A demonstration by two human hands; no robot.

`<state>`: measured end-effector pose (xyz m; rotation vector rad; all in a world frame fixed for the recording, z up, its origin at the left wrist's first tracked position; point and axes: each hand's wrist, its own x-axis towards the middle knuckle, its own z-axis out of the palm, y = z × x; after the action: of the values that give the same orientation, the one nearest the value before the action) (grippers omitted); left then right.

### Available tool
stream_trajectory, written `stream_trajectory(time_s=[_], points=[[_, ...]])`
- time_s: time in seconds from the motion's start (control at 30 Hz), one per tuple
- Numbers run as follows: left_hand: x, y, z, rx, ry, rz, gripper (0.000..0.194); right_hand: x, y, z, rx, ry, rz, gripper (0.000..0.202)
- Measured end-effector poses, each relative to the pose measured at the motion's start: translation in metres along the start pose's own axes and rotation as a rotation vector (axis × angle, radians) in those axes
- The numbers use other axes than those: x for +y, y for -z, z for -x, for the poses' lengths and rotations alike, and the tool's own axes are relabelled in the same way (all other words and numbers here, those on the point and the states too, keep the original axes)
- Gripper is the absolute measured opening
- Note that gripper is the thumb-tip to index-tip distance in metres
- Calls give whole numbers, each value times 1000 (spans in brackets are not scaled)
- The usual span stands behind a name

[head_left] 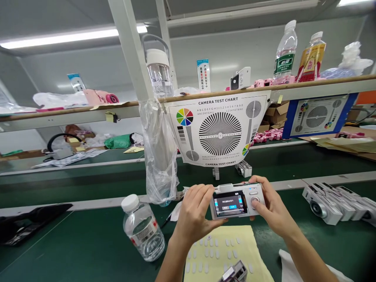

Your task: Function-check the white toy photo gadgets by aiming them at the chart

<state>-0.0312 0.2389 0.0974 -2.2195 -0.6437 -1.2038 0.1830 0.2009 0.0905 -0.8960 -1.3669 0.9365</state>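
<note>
2 hands point(194, 209) hold a camera point(230, 204) by its edges, bottle point(143, 230) apart.

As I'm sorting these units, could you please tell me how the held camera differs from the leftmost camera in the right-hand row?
The held camera is between the left hand and right hand; the row camera rests on the green bench. The held camera shows its lit screen; the row camera shows its lens. Both are pale compact cameras.
</note>
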Motion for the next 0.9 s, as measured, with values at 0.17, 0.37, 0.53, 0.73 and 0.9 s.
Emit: stream_trajectory(time_s=[0.17,0.37,0.53,0.73,0.9], points=[[0,0,0,0,-10,19,56,3,0,-1,8,6,-3,34],[-1,0,0,6,-11,3,52,1,0,-1,5,1,-14,33],[0,-1,0,5,-21,-1,53,1,-1,-1,15,-3,-24,32],[5,1,-2,17,-21,-31,50,8,3,-4,26,-5,-34,38],[4,2,-4,33,-24,-38,47,7,1,-3,6,-4,-65,35]])
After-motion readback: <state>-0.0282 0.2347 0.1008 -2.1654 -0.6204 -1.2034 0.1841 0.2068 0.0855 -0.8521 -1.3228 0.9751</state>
